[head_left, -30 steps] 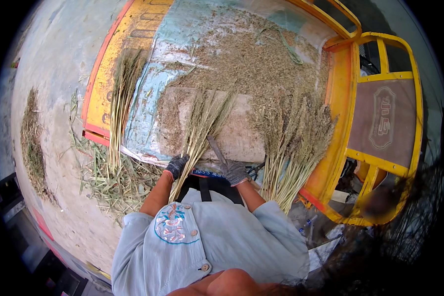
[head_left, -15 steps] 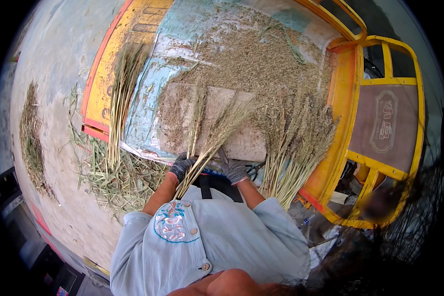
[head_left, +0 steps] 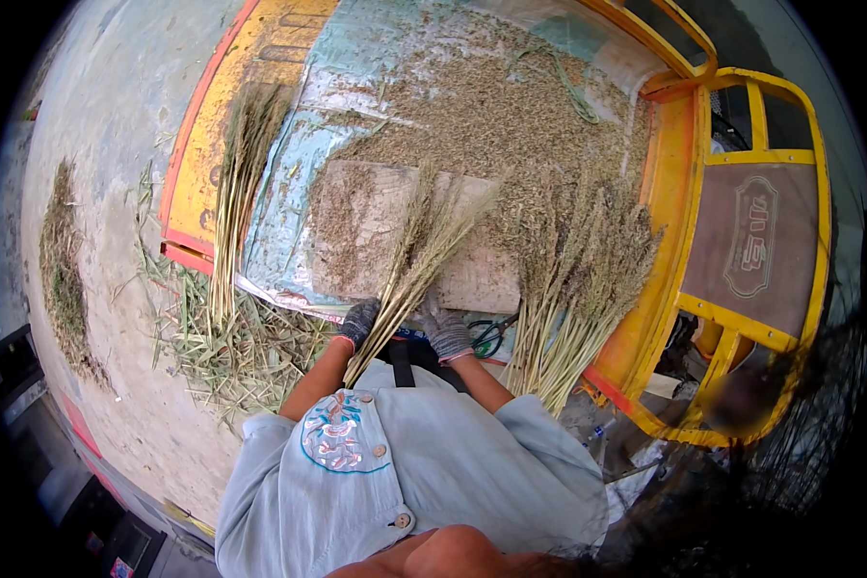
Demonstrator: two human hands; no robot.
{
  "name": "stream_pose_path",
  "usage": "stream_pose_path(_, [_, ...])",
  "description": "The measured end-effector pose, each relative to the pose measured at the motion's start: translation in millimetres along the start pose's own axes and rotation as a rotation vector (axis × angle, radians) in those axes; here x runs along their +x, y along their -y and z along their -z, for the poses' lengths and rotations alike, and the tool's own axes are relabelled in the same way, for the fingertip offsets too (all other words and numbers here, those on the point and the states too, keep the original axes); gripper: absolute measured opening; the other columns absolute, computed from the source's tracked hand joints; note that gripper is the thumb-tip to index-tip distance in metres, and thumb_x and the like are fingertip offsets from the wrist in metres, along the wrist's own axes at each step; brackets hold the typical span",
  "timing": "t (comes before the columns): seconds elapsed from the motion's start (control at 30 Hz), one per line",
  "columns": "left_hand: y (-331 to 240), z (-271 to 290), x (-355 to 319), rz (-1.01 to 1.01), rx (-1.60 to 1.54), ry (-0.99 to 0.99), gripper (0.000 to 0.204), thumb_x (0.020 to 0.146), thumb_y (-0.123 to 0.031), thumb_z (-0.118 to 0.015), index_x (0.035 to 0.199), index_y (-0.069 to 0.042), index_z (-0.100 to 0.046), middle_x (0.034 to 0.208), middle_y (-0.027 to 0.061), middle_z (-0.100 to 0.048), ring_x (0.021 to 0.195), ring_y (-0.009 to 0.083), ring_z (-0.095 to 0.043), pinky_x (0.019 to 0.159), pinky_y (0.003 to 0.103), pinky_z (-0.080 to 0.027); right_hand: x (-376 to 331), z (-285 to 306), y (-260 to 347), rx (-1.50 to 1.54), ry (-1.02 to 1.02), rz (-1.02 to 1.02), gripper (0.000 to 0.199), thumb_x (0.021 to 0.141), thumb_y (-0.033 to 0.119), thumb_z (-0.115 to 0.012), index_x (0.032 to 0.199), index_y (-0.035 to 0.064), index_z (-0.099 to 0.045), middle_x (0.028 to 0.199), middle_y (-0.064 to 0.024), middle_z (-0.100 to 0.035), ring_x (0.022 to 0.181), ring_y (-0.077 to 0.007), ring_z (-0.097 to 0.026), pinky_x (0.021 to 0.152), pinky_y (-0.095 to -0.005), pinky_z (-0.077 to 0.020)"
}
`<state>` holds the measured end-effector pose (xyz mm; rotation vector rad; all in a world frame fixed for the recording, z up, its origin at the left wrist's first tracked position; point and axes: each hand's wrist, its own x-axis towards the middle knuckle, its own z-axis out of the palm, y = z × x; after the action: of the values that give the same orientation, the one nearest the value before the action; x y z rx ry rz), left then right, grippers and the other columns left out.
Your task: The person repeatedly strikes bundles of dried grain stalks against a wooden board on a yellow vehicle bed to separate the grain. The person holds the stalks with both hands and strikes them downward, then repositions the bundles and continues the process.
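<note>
Both my hands wear dark grey knitted gloves. My left hand (head_left: 359, 322) and my right hand (head_left: 446, 332) grip the stalks of one bundle of dry grain stalks (head_left: 416, 258). Its seed heads lie fanned out on a flat pale board (head_left: 356, 231). The board rests in a yellow cart bed (head_left: 207, 125) lined with a light blue sheet (head_left: 289, 193). Loose threshed seed and chaff (head_left: 511, 106) cover the sheet beyond the board.
A larger sheaf of stalks (head_left: 578, 279) leans on the cart's right side. Another bundle (head_left: 233, 193) lies over the cart's left edge, with loose straw (head_left: 231, 347) on the concrete ground below. Green-handled scissors (head_left: 491, 335) lie by my right hand. The yellow cab frame (head_left: 751, 241) stands at right.
The bundle's heads have swung across the board, from leaning left, to right, to nearly straight ahead. My hands stayed on the stalks at the board's near edge.
</note>
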<state>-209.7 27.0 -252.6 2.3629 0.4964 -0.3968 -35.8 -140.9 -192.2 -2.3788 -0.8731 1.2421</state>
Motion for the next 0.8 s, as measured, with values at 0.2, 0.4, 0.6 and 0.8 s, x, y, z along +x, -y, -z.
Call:
stream_pose_path(0.2, [-18.3, -5.3, 5.9, 0.489, -0.806, -0.310, 0.024, 0.087, -0.021, -0.056, 0.093, 0.002, -0.058, 0.084, 0.0172, -0.062, 0.075, 0.0271, -0.058, 0.072, 0.036, -0.046, 3.6, -37.8, -28.5, -0.190, -0.173, 0.117, 0.047, 0.092, 0.029, -0.034, 0.135, 0.0114, -0.035, 0.133, -0.0217, -0.041, 0.107, -0.0387, -0.052, 0.086, -0.0458, -0.0441])
stream_pose_path(0.4, [-39.1, -4.6, 0.7, 0.327, -0.455, -0.148, 0.044, 0.087, -0.033, -0.057, 0.116, 0.000, -0.052, 0.103, 0.0216, -0.060, 0.095, 0.0300, -0.057, 0.084, 0.037, -0.044, 14.3, -77.0, -62.3, -0.377, -0.340, 0.245, 0.041, 0.089, 0.028, -0.040, 0.126, 0.0096, -0.046, 0.129, -0.0209, -0.044, 0.103, -0.0353, -0.054, 0.084, -0.0444, -0.0448])
stream_pose_path(0.6, [-34.8, 29.7, 10.7, 0.278, -1.466, 0.572, 0.044, 0.084, -0.030, -0.063, 0.117, -0.003, -0.050, 0.097, 0.0100, -0.064, 0.079, 0.0156, -0.062, 0.070, 0.029, -0.052, -7.3, 2.3, 4.8, -0.029, -0.080, -0.004, 0.037, 0.086, 0.033, -0.046, 0.111, 0.0083, -0.058, 0.107, -0.0190, -0.059, 0.094, -0.0371, -0.057, 0.080, -0.0467, -0.0455])
stream_pose_path(0.8, [-48.4, 39.6, 6.4, 0.354, -1.167, 0.651, 0.037, 0.070, -0.018, -0.077, 0.100, -0.002, -0.060, 0.077, 0.0070, -0.064, 0.060, 0.0155, -0.060, 0.058, 0.028, -0.052, 3.9, -24.1, -10.8, -0.035, -0.204, 0.063, 0.037, 0.086, 0.036, -0.048, 0.105, 0.0071, -0.058, 0.094, -0.0212, -0.060, 0.087, -0.0384, -0.058, 0.075, -0.0479, -0.0471])
